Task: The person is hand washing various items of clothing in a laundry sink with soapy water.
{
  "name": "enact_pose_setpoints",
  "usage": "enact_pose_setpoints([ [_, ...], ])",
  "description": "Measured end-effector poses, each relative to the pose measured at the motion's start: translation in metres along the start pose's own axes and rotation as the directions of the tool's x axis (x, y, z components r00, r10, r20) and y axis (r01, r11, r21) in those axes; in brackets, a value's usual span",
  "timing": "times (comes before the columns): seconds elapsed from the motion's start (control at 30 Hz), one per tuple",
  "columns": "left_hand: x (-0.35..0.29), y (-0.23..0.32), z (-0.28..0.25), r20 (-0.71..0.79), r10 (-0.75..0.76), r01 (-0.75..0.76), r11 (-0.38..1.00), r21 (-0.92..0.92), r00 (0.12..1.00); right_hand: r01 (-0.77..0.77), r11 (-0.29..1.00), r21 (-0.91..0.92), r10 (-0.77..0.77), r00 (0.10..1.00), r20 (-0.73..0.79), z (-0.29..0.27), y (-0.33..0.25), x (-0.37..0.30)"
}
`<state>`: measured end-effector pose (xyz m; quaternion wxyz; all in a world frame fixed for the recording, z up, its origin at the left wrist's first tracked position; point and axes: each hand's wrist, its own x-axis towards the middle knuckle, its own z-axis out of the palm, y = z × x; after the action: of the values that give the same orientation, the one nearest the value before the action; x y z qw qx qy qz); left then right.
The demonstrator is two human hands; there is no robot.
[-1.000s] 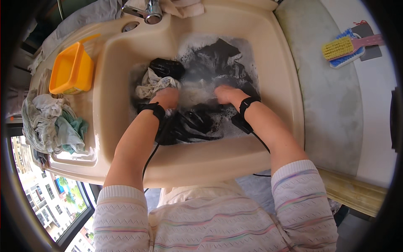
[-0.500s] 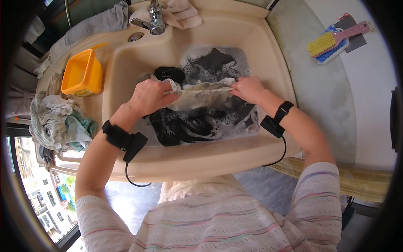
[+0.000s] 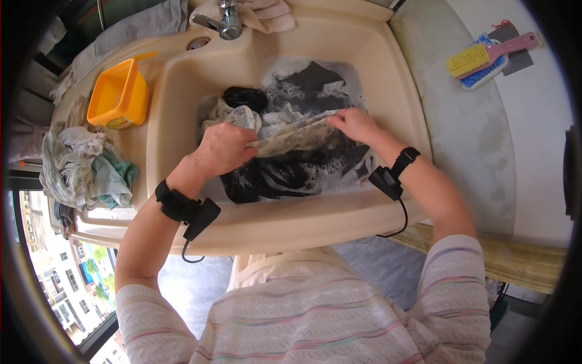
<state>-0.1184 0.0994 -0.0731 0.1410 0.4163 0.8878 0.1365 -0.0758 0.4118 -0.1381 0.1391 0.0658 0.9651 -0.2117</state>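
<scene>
Over a beige sink (image 3: 400, 91) of soapy water, my two hands stretch a wet, pale, see-through piece of cloth (image 3: 292, 139) between them. My left hand (image 3: 223, 148) is closed on its left end, and my right hand (image 3: 354, 125) pinches the right end, held a little higher. More of the pale cloth bunches up behind my left hand. Underneath, dark wet clothes (image 3: 273, 181) lie in the suds, and another dark piece (image 3: 312, 76) pokes up at the back. A rounded black lump (image 3: 245, 97) sits beside the pale cloth; its kind I cannot make out.
A chrome tap (image 3: 229, 25) stands at the back, near a pinkish cloth (image 3: 270, 13). On the left ledge are an orange plastic tub (image 3: 119, 97) and a pile of pale and green laundry (image 3: 82, 167). Scrubbing brushes (image 3: 476, 60) lie on the right-hand counter.
The stretched cloth now slants, its right end higher, and looks narrower and gathered. My left hand has moved down slightly, uncovering more pale cloth behind it. The view has shifted a little.
</scene>
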Motion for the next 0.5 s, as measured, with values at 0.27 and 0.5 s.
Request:
enact_pose_setpoints([
  [0.27, -0.004, 0.013, -0.005, -0.017, -0.001, 0.0, 1.0, -0.028, 1.0, 0.016, 0.99, 0.143, -0.004, 0.996, -0.084, -0.009, 0.014, 0.01],
  [0.5, -0.001, 0.018, -0.012, 0.002, -0.017, 0.017, 0.998, -0.057, 1.0, 0.055, 0.905, 0.422, -0.018, 0.996, -0.092, -0.001, 0.023, 0.01],
])
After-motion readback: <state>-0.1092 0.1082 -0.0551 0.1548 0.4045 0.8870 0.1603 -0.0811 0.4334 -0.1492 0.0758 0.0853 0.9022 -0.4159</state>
